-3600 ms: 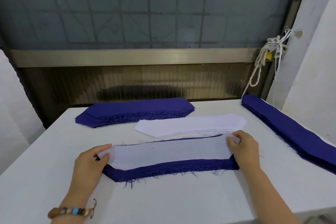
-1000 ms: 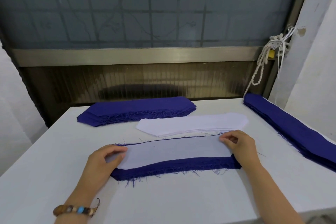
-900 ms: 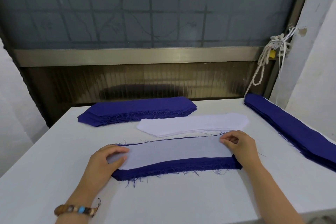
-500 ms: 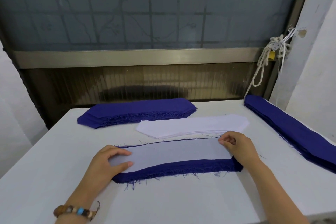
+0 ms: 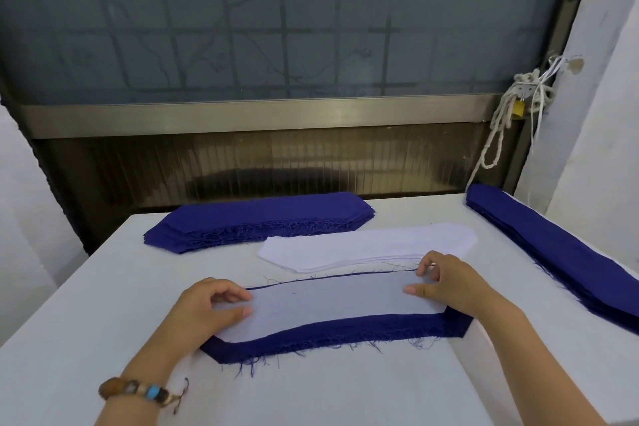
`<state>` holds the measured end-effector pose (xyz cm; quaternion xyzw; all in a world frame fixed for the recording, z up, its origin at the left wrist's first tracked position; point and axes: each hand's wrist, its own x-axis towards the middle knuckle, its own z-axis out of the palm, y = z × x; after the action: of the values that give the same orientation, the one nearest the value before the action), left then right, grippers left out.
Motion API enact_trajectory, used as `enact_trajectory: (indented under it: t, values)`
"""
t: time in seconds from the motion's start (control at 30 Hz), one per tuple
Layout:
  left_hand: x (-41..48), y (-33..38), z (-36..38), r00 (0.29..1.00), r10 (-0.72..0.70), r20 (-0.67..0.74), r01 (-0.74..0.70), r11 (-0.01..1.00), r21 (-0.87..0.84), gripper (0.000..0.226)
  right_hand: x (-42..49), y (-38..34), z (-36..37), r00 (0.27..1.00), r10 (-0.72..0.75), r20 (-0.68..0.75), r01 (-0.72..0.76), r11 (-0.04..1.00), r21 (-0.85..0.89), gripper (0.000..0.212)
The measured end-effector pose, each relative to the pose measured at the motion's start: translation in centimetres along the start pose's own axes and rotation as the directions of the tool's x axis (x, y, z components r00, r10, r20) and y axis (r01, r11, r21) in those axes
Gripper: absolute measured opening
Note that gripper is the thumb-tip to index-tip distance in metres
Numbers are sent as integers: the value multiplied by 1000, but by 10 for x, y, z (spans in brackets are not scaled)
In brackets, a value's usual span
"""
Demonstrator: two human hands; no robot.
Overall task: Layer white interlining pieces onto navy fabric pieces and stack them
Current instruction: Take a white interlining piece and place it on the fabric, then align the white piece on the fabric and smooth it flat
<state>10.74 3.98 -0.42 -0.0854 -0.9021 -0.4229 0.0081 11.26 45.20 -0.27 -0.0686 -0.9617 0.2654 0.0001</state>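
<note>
A white interlining piece point(image 5: 328, 301) lies on top of a navy fabric stack point(image 5: 345, 334) in front of me, leaving a navy band along the near edge. My left hand point(image 5: 204, 315) covers the piece's left end, its thumb and curled fingers pinching the white cloth. At the right end, my right hand point(image 5: 453, 284) holds the cloth between thumb and forefinger near the far corner. A pile of white interlining pieces point(image 5: 366, 247) lies just behind.
A pile of navy pieces point(image 5: 259, 218) sits at the back left of the white table point(image 5: 345, 391). A long navy pile point(image 5: 560, 252) runs along the right edge. Behind the table is a window wall with a knotted rope point(image 5: 498, 128).
The interlining was held slightly raised over the navy stack; now it lies flat. Both hands have slid inward along its ends, the left toward the right and the right toward the far edge.
</note>
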Motion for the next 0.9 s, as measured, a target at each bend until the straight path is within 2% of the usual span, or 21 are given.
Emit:
enact_trajectory:
  t: [0.1,0.2,0.3,0.47,0.73,0.83,0.9]
  values:
    - [20,9,9,990,22,-138,-17,999,36,21,8,-4,-8,999,23,37,-23,1000,-1,34]
    - [43,27,24,977,103,-187,-106,994,-6,22,22,-17,-8,998,18,-55,-17,1000,6,18]
    - [69,52,42,968,160,-195,-173,983,-53,18,39,-38,1,987,-42,-156,50,998,47,8]
    - [104,70,66,968,137,-211,-154,986,-68,16,68,-66,21,972,-92,-218,118,987,108,8]
    - [109,49,89,964,87,-252,-127,981,-147,24,78,-68,54,941,-186,-284,234,962,144,8]
    - [106,44,91,953,83,-291,-121,986,-117,23,78,-65,55,928,-200,-314,255,956,145,11]
    - [105,43,91,934,97,-344,-113,993,-29,19,79,-63,54,917,-206,-342,268,953,144,12]
